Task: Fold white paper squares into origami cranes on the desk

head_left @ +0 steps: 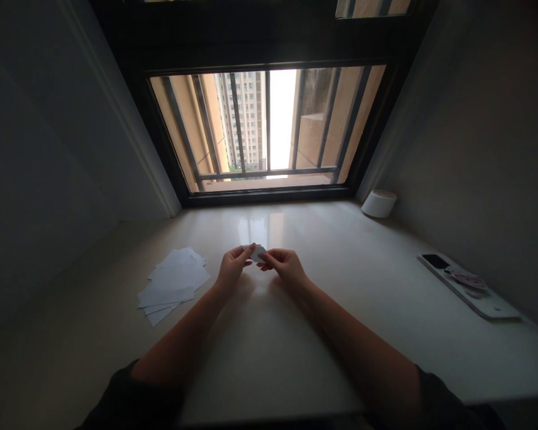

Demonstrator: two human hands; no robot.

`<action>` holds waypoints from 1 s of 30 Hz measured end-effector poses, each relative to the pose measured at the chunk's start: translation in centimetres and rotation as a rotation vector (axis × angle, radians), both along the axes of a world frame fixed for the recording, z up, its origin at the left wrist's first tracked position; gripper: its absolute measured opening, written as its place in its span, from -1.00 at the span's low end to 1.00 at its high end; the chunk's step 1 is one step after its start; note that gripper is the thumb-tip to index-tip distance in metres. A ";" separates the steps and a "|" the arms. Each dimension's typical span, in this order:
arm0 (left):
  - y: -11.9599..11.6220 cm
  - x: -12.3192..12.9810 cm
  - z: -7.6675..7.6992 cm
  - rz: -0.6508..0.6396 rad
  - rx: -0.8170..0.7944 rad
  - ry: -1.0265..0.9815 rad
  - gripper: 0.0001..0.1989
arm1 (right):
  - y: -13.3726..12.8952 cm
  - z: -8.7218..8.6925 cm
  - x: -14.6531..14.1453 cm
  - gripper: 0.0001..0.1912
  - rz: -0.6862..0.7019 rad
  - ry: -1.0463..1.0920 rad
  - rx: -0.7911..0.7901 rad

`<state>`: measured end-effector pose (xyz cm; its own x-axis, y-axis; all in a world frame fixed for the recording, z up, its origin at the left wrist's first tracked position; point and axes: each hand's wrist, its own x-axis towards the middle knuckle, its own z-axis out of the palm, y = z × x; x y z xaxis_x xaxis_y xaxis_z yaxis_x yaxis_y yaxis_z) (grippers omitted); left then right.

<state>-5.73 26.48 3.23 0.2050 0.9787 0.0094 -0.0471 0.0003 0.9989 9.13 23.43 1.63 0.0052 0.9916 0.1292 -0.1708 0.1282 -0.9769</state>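
Paper [258, 255]: step in hand is prob. a fold or crease, judging by the 2-handed pinch; a simple re-grip can't be ruled out.
Paper edge: next move prob. calls for one side held steady w/ the other pressed along lightly, corners kept in line; too much force might skew it.
Paper look: small, pale grey-white, flat-ish, angular outline; seems stiffer than a single sheet, so maybe layered. Any fine crease lines = too small to tell.
Paper spot: mid-scene, btwn the hands, over the far half of the sill [260, 358]; can't tell if it touches down.
L hand [235, 261]: thumb + fingers pinching paper's L end; other fingers bent in, not spread.
R hand [284, 263]: thumb + finger pinching paper's R end, nr side; other fingers curled under.
Sheets [177, 283]: loose white pile L of L hand, fanned, corners uneven, well apart from paper.
Phone [486, 301]: lying flat, R side of sill, away from R hand.
Pot [379, 206]: sm. white round item, far R; contents unclear.
Window [269, 195]: far side, strong backlight, so hands look dim.
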 end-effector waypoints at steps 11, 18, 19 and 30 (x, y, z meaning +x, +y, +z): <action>0.3 -0.3 -0.2 0.045 0.008 -0.008 -0.61 | -0.1 -0.2 -0.6 -0.61 -0.011 0.007 0.032; 0.4 -0.7 0.8 0.041 -0.061 -0.041 -0.58 | -0.2 -0.1 -0.4 -0.64 -0.017 -0.011 0.035; 0.4 -0.8 0.9 0.044 -0.074 -0.046 -0.58 | -0.2 -0.1 -0.4 -0.64 -0.018 -0.013 0.034; 1.2 -1.3 -0.3 0.039 -0.168 -0.126 -0.50 | -0.4 -0.1 -0.3 -0.65 0.026 -0.022 0.008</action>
<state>-7.00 27.65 2.96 0.1746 0.9758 -0.1316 -0.1747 0.1623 0.9712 8.79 23.08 1.55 -0.0234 0.9903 0.1366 -0.1522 0.1315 -0.9796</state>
